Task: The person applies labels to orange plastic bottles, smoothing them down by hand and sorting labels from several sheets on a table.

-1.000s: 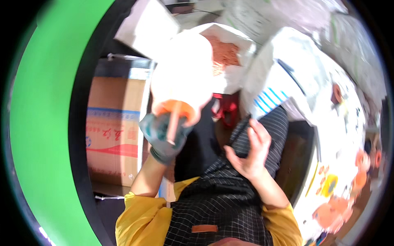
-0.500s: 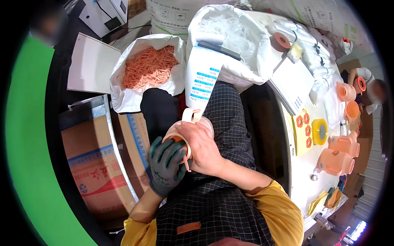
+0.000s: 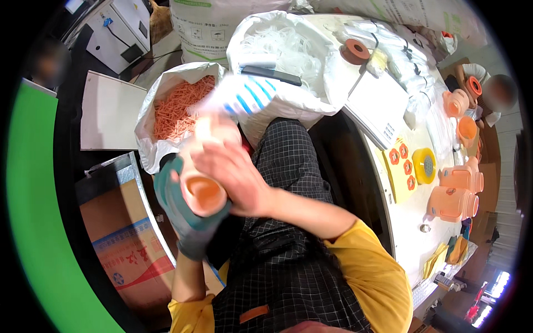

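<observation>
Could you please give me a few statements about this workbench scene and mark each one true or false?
1. The left hand wears a teal glove. True.
2. The right hand is gloved too. False: it is bare.
3. Both hands grip a pale peach container. True.
4. The open white bag holds blue pieces. False: they are orange.
5. A yellow tape roll lies on the white table. True.

Pale orange plastic jug [image 3: 204,177], tilted, orange opening facing up, blurred
</observation>
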Motion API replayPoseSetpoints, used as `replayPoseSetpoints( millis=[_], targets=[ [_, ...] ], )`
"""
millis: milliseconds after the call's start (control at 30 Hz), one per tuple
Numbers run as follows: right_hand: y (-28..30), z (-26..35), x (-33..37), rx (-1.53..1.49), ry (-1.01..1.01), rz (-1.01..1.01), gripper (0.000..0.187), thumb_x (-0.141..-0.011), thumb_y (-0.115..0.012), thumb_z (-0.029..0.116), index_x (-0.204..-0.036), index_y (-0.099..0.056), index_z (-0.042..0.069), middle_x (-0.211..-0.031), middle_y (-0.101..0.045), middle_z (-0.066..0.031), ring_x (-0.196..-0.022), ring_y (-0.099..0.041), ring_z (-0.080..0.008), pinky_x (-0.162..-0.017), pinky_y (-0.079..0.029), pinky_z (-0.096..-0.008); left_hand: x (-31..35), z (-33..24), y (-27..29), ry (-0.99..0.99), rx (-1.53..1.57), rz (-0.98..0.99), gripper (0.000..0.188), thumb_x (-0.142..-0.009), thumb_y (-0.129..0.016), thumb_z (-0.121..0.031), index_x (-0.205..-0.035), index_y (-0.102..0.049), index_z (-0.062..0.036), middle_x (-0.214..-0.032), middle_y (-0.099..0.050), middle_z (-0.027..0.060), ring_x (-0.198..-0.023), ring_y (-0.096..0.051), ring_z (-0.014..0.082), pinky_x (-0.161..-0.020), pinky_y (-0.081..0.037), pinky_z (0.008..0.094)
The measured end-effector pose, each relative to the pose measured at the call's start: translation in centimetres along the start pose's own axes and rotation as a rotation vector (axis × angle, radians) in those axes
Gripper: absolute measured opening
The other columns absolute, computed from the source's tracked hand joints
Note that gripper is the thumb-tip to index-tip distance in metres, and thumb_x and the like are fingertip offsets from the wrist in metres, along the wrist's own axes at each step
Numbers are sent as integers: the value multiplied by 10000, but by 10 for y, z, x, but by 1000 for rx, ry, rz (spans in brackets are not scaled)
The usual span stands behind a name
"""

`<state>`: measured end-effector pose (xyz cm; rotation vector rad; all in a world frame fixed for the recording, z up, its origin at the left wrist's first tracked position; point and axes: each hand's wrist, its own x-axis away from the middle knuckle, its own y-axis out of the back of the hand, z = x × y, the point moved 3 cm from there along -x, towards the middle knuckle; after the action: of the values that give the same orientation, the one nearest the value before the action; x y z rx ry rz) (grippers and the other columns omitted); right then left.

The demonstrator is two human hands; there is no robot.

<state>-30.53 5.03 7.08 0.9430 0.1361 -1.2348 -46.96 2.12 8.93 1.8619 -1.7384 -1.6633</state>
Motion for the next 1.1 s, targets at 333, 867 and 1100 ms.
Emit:
replayPoseSetpoints(
  millis=[333, 867, 1100],
  targets=[
    [85, -62, 5, 415, -61, -482, 568, -678, -883, 34, -1190, -639, 63, -1139, -661, -120, -1083, -607, -350, -938, -492, -447, -32, 29, -25, -123, -105, -322, 991, -805, -919, -237, -1549, -314, 12, -1494, -509, 276, -1310, -551, 477, -1116, -457, 567],
    [160, -273, -23, 811, -950, -40, 298, -902, -730, 315, -1110, -792, 110, -1086, -776, -144, -1045, -729, -361, -908, -581, -460, 23, -35, -16, -36, 154, 102, 958, -691, -941, -493, -1423, -509, -50, -1438, -585, 170, -1281, -558, 370, -1080, -437, 537],
    [180, -178, -17, 632, -753, 12, 243, -966, -694, 271, -1091, -752, 71, -1004, -766, -132, -928, -726, -342, -816, -562, -444, 29, -46, -38, -58, 240, 137, 1057, -683, -962, -359, -1518, -389, -57, -1452, -532, 177, -1238, -566, 380, -1038, -462, 525]
  ],
)
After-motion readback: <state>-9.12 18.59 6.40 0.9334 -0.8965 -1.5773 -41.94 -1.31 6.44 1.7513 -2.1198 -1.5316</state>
